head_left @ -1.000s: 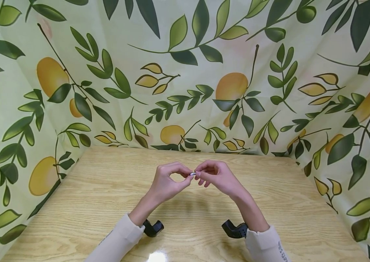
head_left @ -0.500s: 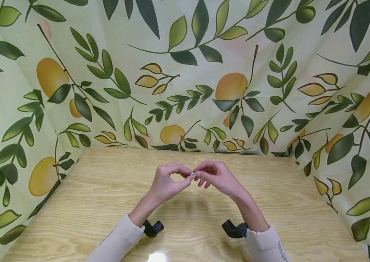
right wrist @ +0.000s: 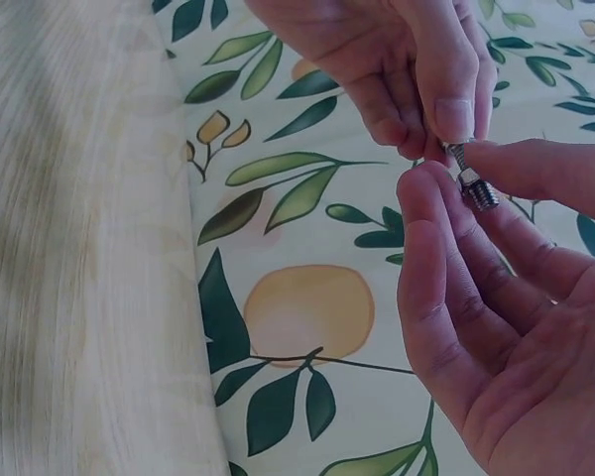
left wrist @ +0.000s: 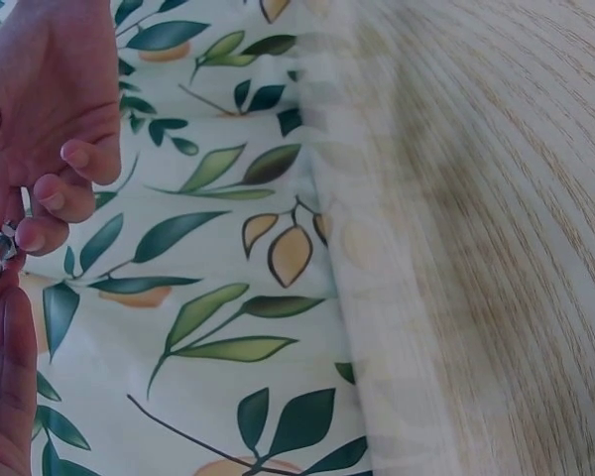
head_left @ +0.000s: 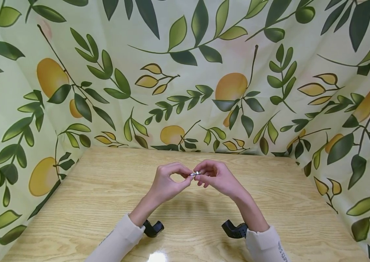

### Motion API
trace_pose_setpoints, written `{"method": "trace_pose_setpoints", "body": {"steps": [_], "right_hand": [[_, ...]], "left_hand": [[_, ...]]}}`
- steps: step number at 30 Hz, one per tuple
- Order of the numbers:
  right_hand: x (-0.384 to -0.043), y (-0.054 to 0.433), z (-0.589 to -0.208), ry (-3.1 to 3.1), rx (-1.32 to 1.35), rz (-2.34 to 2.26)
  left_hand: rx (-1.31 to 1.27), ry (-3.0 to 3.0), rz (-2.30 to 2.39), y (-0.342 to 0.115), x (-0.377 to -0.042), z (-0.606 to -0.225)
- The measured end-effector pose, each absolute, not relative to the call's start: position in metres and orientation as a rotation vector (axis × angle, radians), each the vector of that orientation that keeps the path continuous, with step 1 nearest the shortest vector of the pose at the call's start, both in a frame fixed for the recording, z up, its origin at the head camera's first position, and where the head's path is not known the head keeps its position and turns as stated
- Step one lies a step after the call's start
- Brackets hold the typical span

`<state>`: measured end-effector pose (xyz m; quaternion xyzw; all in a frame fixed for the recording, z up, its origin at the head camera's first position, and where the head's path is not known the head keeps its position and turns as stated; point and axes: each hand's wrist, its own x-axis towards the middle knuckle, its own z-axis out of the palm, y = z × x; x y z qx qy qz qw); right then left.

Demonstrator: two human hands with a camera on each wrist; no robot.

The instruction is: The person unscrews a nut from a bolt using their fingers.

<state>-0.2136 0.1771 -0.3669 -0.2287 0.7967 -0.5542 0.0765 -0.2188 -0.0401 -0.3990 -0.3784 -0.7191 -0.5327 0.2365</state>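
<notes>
A small silver bolt (right wrist: 486, 196) with a hex nut (right wrist: 468, 177) on its thread is held between the two hands, above the table. My left hand (head_left: 171, 179) pinches one end of the bolt between thumb and forefinger, hiding that end. From the other side my right hand (head_left: 217, 175) has its thumb and forefinger around the nut, which shows between the fingertips. The right hand's other fingers hang loosely curled below. In the left wrist view the bolt (left wrist: 6, 238) is at the left edge, partly covered by fingers.
A light wood-grain table (head_left: 113, 203) lies beneath both hands. Patterned cloth (head_left: 185, 80) with leaves and orange fruit stands behind it and at both sides. Black curved mounts (head_left: 153, 229) sit at the wrists.
My right thumb and forefinger have spread slightly apart, so more of the bolt and its nut now show. The left hand has stayed in place.
</notes>
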Motion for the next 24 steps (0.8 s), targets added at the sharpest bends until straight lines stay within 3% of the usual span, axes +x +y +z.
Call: {"method": "trace_pose_setpoints", "body": {"steps": [24], "right_hand": [[-0.2139,0.1780,-0.3668,2.397,-0.641,-1.664]], "left_hand": [[-1.023,-1.979,-1.452,-0.0396,-0.2196,-0.3998]]}}
